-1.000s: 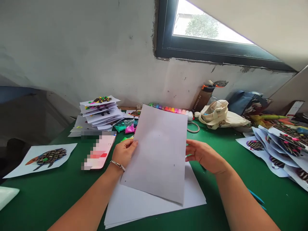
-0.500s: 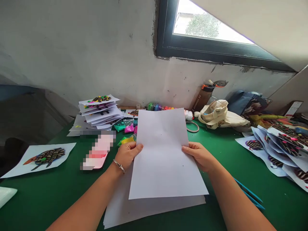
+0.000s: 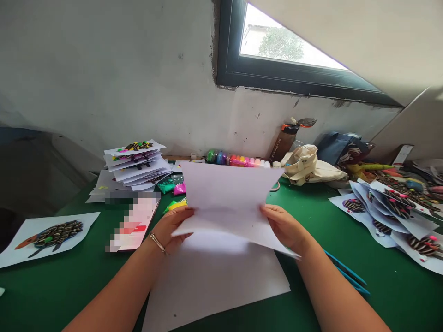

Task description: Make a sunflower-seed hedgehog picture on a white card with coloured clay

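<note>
A white sheet of paper (image 3: 228, 193) is held up by its two side edges, curved, its near edge raised. My left hand (image 3: 173, 223) pinches the left edge, thumb on top and fingers partly underneath. On the right edge, my right hand (image 3: 282, 223) grips the sheet the same way. Below lies more white paper (image 3: 218, 281), flat on the green table. A phone with a pink screen (image 3: 138, 226) rests left of my left hand, beside small bags of coloured clay (image 3: 176, 203).
Stacked seed pictures (image 3: 138, 168) stand at the back left, others (image 3: 391, 207) at the right. One bird picture (image 3: 58, 235) lies far left. Blue tweezers (image 3: 348, 272) lie beside my right forearm. A brown bottle (image 3: 284, 142) and cloth bag (image 3: 306, 166) are near the wall.
The held sheet has bent and its near edge has lifted, showing more of the paper beneath. Both hands still hold its sides. The view has shifted slightly.
</note>
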Tool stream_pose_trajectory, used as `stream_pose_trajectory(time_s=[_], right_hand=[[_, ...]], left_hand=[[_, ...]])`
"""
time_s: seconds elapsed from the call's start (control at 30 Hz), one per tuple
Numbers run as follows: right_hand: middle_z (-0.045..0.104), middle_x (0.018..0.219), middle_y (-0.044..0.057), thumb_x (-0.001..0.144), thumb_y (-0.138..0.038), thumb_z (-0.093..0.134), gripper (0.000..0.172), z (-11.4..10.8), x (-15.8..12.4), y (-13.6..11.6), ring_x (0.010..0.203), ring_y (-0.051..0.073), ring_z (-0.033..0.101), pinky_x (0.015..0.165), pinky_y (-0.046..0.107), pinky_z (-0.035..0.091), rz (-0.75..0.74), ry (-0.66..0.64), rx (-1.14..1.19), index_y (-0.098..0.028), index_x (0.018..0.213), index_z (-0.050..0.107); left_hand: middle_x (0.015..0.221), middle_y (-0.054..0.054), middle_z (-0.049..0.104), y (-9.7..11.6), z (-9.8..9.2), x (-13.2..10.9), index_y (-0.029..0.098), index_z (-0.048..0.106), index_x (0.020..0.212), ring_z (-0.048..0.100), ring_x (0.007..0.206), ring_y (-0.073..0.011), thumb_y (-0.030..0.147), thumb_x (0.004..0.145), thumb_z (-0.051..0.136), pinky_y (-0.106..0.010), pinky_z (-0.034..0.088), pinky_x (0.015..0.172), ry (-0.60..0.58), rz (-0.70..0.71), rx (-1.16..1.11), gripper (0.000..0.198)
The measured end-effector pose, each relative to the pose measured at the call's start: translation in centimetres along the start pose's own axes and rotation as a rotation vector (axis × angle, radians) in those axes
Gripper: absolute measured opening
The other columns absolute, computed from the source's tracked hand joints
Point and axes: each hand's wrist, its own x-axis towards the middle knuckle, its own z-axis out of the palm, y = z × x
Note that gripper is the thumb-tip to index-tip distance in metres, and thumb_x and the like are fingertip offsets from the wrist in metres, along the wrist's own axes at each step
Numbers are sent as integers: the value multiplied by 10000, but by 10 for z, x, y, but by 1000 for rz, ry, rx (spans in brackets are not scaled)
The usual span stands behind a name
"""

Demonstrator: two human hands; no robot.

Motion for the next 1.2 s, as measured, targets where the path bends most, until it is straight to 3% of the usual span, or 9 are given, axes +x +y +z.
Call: stream_pose_trajectory(time_s=[0.2,0.33,0.43,0.53,0.63,0.77,0.9,1.07,1.2], right_hand=[[706,907,52,692,-278,677,326,2,1,0,758,198,640,686,316,469,22,37,78,-188,1005,659],[618,617,-19,638,-272,666,152,-6,5,-3,504,116,529,505,249,378,79,155,-2,-172,749,633],[599,604,-27,618,-272,658,140,-14,9,-2,507,115,516,500,244,360,79,168,-20,-172,707,616],[607,615,-24,609,-260,654,140,-18,12,0,522,124,523,508,246,359,90,177,-34,-173,713,620],[615,619,-25,609,-260,646,160,-19,14,2,523,124,524,516,247,364,98,189,-43,-171,741,635],[646,656,-6,604,-278,650,214,-15,14,3,551,139,553,534,253,383,110,180,-47,-159,782,660],[660,669,14,589,-277,657,323,-9,17,4,522,141,556,516,259,388,123,197,-48,-148,885,669],[675,773,-16,585,-225,636,727,-7,22,5,531,129,562,531,257,406,68,301,-48,-226,1289,455],[661,771,-49,565,-170,636,901,-10,23,3,469,93,506,506,238,384,33,370,-85,-262,1402,315]], left_hand=[[692,-34,684,9,7,-5,128,670,899,638,556,-127,127,666,647,-209,525,518,5,-249,-394,233],[822,-47,712,15,14,-11,162,622,1112,657,611,-152,43,615,606,-225,529,556,-121,-166,-367,512],[1047,-42,689,16,18,-15,313,368,1375,682,750,-183,46,634,624,-262,546,638,-175,-58,-276,828],[1193,-48,631,15,18,-17,403,174,1427,671,888,-212,132,670,696,-286,549,705,-218,14,-169,958],[1202,-73,629,13,15,-15,347,316,1399,645,967,-245,250,672,748,-305,544,754,-200,62,-64,851],[1045,-102,697,10,9,-10,180,671,1074,649,932,-261,389,657,755,-283,543,734,-72,33,108,474],[873,-84,724,11,9,-7,165,686,942,676,785,-261,411,603,782,-318,554,649,20,-54,97,429],[1092,-81,680,10,12,-8,225,630,1123,619,1018,-265,379,630,769,-338,525,833,-145,64,162,535],[1114,-75,662,8,11,-9,220,717,943,597,1035,-279,411,631,746,-337,507,862,-182,110,409,368]])
